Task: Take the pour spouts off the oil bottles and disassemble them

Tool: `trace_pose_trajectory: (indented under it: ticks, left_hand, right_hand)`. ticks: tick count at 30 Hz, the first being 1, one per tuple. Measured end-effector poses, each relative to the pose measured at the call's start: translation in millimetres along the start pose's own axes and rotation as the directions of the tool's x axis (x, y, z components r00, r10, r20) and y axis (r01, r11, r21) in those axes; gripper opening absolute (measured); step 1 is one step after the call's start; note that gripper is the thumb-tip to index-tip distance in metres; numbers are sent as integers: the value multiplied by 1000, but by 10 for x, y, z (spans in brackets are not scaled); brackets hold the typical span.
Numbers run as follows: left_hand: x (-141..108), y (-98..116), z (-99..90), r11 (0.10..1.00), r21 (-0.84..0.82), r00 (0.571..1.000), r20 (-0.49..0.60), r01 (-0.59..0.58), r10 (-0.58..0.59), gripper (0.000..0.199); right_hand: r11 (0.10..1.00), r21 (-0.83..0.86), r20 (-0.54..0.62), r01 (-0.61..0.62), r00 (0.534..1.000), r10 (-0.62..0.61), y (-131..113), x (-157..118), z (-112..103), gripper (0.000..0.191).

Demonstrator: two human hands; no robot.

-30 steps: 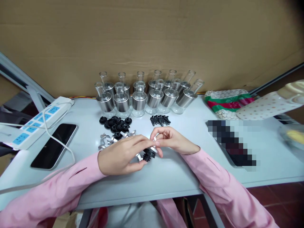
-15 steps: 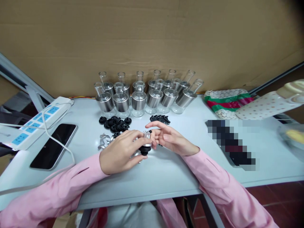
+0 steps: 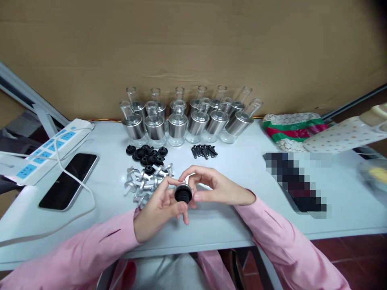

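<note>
A bottle stopper with a black ribbed rubber plug and a silver rim is held above the front of the table, its rubber end tilted toward me. My left hand grips it from the left, thumb at the near side. From the right, the curled fingers and thumb of my right hand close on its rim. Left of the hands lie several silver metal caps, partly behind my left hand. Beyond these is a heap of black rubber plugs. Small black pieces lie in a row behind my right hand.
Several glass bottles with metal sleeves stand in two rows at the back. At left are a power strip, a white cable and a phone. On the right sit a patterned bag, a dotted white container and a pixelated dark object.
Both hands have come slightly nearer to me and turned the stopper, so its rubber end faces me. My right fingers have closed on it. More silver caps show.
</note>
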State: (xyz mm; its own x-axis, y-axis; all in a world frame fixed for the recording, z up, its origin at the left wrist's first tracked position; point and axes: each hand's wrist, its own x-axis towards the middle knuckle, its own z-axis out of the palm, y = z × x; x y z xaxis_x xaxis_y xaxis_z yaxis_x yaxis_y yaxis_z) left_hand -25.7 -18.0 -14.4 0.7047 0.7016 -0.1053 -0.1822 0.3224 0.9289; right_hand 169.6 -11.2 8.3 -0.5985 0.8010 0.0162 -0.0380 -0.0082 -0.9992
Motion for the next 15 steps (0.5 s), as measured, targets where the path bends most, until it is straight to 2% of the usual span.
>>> trace_pose_trajectory:
  ticks: [3,7,11,15]
  left_hand:
    - [0,-1,-32,1000,0,999,-32,-31,31,43]
    - [17,-25,-78,999,-19,999,-21,-37,36,44]
    - [7,-35,-79,998,-67,1000,-13,20,-21,43]
    - [-8,-30,-52,996,-84,999,-3,42,-43,43]
  right_hand:
    - [999,-49,-52,-21,998,18,15,0,76,34]
    - [998,-51,-110,-21,994,15,75,10,140,30]
    - [995,-98,-97,-28,995,19,95,13,166,20]
    - [989,-147,-94,-28,995,14,80,10,177,19]
